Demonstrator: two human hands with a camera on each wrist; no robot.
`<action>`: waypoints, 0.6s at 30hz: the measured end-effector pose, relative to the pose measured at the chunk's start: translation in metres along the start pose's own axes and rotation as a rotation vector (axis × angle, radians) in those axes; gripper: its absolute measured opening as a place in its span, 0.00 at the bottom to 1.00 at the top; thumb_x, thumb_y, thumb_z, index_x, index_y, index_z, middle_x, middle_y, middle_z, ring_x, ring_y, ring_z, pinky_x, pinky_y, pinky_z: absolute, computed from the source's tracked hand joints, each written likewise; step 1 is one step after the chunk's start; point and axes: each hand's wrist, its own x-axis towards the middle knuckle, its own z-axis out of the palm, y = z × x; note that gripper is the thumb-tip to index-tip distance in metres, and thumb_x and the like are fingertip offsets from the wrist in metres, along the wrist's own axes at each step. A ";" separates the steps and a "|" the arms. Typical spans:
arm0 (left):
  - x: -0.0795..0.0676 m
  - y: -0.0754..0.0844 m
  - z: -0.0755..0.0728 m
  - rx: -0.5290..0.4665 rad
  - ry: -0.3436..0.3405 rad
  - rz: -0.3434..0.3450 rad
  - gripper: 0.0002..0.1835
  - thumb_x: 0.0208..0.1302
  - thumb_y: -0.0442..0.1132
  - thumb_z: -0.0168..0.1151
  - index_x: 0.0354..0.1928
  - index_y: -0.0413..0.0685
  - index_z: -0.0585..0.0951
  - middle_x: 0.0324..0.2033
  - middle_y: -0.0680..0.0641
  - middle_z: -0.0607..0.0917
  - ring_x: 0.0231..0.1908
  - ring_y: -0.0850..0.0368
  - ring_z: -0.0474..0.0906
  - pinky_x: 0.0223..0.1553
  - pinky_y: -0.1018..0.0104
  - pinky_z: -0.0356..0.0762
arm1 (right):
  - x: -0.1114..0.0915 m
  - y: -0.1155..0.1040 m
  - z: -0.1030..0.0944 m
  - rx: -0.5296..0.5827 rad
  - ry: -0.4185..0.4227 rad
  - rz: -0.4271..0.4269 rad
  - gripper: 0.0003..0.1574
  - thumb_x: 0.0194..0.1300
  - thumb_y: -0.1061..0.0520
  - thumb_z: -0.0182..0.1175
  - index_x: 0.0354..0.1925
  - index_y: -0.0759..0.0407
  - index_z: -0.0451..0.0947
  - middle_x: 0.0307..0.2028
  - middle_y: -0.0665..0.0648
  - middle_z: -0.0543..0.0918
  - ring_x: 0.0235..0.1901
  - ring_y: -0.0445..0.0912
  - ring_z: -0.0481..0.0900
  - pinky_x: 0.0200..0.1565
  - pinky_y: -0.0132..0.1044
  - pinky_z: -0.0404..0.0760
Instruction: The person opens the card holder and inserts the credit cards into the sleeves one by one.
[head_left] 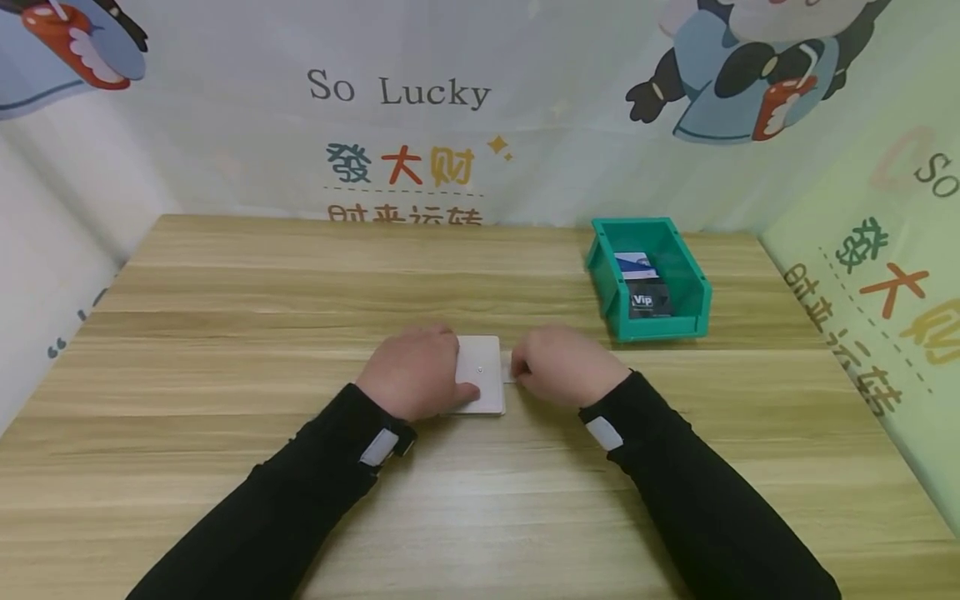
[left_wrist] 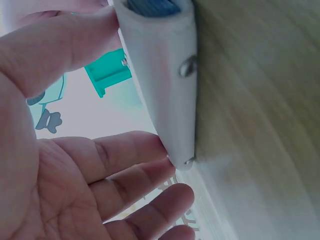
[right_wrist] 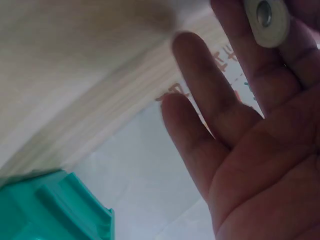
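Note:
A small white card holder (head_left: 482, 375) lies on the wooden table in the head view. My left hand (head_left: 416, 371) grips its left side, thumb on the near part and fingers at the far edge. The left wrist view shows the holder's rounded spine (left_wrist: 160, 85) with metal studs and something blue inside its end. To the right, my right hand (head_left: 566, 364) pinches the white strap (head_left: 507, 367) that sticks out from the holder. In the right wrist view the strap's rounded end, with a silver snap button (right_wrist: 265, 13), shows between the fingers.
A green plastic bin (head_left: 660, 328) stands at the back right, beyond my right hand. Inside it lie a black "Vip" card (head_left: 648, 300) and a blue-and-white card (head_left: 633, 265). Printed cloth (head_left: 247, 150) hangs behind the wooden table (head_left: 225, 333) and along its sides.

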 end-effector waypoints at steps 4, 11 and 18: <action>0.001 0.004 0.001 -0.002 0.029 0.066 0.25 0.48 0.61 0.67 0.31 0.44 0.80 0.40 0.49 0.78 0.31 0.56 0.70 0.33 0.63 0.73 | 0.001 0.000 0.005 -0.075 0.049 -0.026 0.06 0.60 0.57 0.62 0.29 0.51 0.85 0.29 0.47 0.81 0.29 0.40 0.72 0.38 0.35 0.77; 0.002 0.017 0.006 -0.031 0.038 0.211 0.34 0.45 0.62 0.69 0.53 0.51 0.78 0.50 0.48 0.76 0.47 0.52 0.69 0.50 0.58 0.69 | -0.001 -0.003 0.006 -0.171 0.109 -0.063 0.06 0.60 0.55 0.63 0.27 0.52 0.85 0.28 0.48 0.80 0.32 0.44 0.70 0.40 0.38 0.74; 0.001 0.022 0.008 0.033 0.025 0.213 0.38 0.47 0.62 0.68 0.61 0.59 0.74 0.57 0.46 0.72 0.54 0.47 0.63 0.56 0.52 0.66 | -0.001 -0.003 0.005 -0.123 0.106 -0.050 0.08 0.61 0.55 0.62 0.26 0.52 0.83 0.23 0.46 0.79 0.26 0.42 0.70 0.35 0.38 0.75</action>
